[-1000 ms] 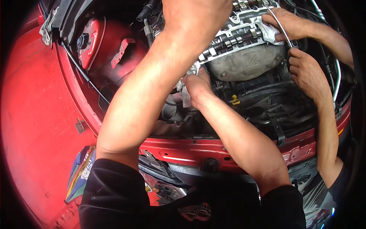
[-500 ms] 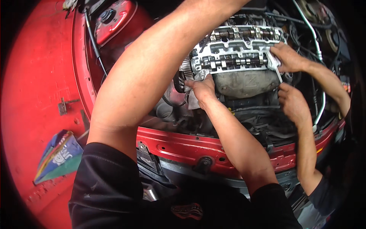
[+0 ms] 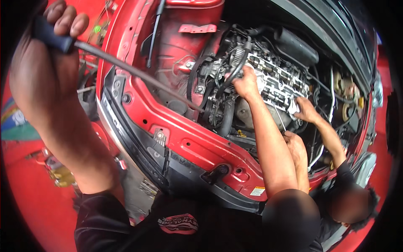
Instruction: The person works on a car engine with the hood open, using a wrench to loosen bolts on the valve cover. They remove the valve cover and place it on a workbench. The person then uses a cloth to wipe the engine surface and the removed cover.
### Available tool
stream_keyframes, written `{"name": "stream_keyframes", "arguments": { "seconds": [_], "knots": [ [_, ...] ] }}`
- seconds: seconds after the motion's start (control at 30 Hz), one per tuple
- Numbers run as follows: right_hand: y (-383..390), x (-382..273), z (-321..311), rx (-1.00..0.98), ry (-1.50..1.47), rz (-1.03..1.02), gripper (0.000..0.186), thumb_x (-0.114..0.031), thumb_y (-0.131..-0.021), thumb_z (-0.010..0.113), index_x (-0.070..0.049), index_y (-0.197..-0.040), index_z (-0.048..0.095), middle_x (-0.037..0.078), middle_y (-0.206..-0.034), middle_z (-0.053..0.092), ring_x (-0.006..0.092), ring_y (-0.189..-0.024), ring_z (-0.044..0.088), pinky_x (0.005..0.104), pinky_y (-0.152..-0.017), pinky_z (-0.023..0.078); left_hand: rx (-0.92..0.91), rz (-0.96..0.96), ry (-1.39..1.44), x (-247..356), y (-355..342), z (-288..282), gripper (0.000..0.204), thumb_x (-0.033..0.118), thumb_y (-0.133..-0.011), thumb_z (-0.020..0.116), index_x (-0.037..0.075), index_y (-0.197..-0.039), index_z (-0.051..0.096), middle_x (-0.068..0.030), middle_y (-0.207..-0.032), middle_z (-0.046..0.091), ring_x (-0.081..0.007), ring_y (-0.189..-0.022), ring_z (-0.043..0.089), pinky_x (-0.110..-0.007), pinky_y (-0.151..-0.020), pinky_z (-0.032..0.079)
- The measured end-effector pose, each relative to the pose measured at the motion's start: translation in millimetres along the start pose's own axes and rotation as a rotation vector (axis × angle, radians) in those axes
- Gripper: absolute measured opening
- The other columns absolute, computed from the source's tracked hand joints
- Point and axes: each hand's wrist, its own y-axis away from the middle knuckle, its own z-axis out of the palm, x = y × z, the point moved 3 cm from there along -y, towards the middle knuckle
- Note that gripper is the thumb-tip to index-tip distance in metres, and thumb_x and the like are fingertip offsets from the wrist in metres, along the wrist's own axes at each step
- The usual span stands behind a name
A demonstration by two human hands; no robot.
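Out at nine o'clock, by the rim of the view, lies one striped cloth (image 3: 17, 119). At ten o'clock is the left hand (image 3: 47, 59), its fingers curled around the dark handle of one screwdriver (image 3: 138, 75). The single long shaft slants toward four o'clock, crossing one red crossbar (image 3: 201, 147) in the view, with its tip near one pulley (image 3: 213, 115) close to the centre. At twelve o'clock is one red bracket (image 3: 197, 28). Just off centre, at three o'clock, shows one yellow loop (image 3: 241, 133).

Between one and two o'clock, the right hand (image 3: 247, 84) rests at the near-left end of one engine (image 3: 277, 89); its fingers are bent, but at this size I cannot tell whether they grip anything. The engine, open on top, fills the space from one to three o'clock.

Farther right are two hands of one co-worker: the lower hand (image 3: 296, 145) pinches one thin rod (image 3: 280, 119), and the upper hand (image 3: 307, 109) presses one white rag (image 3: 293, 105) against the engine's right end.
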Motion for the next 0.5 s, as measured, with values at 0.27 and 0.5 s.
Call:
{"name": "stream_keyframes", "arguments": {
  "seconds": [0.27, 0.5],
  "knots": [
    [-18.7, -13.3, 7.4, -0.083, 0.489, 0.251, 0.070, -0.052, -0.071, 0.087, 0.003, -0.111, 0.072, 0.024, -0.114, 0.073, 0.0364, -0.108, 0.072, 0.0441, -0.093, 0.057, 0.434, -0.004, 0.173, -30.8, 99.5, -69.0, 0.029, 0.029, -0.108, 0.056, 0.000, -0.106, 0.054, -0.0045, -0.081, 0.045, -0.0137, -0.070, 0.042, -0.029, -0.062, 0.037],
    [-18.3, -9.6, -4.9, -0.088, 0.351, 0.332, 0.068, -0.051, -0.068, 0.086, 0.005, -0.104, 0.076, 0.027, -0.110, 0.074, 0.0349, -0.107, 0.072, 0.0403, -0.093, 0.055, 0.695, -0.204, 0.325, -105.8, 113.8, -51.7, 0.034, 0.040, -0.104, 0.062, 0.007, -0.100, 0.053, -0.0030, -0.075, 0.047, -0.0129, -0.064, 0.044, -0.030, -0.057, 0.038]
  ]
}}
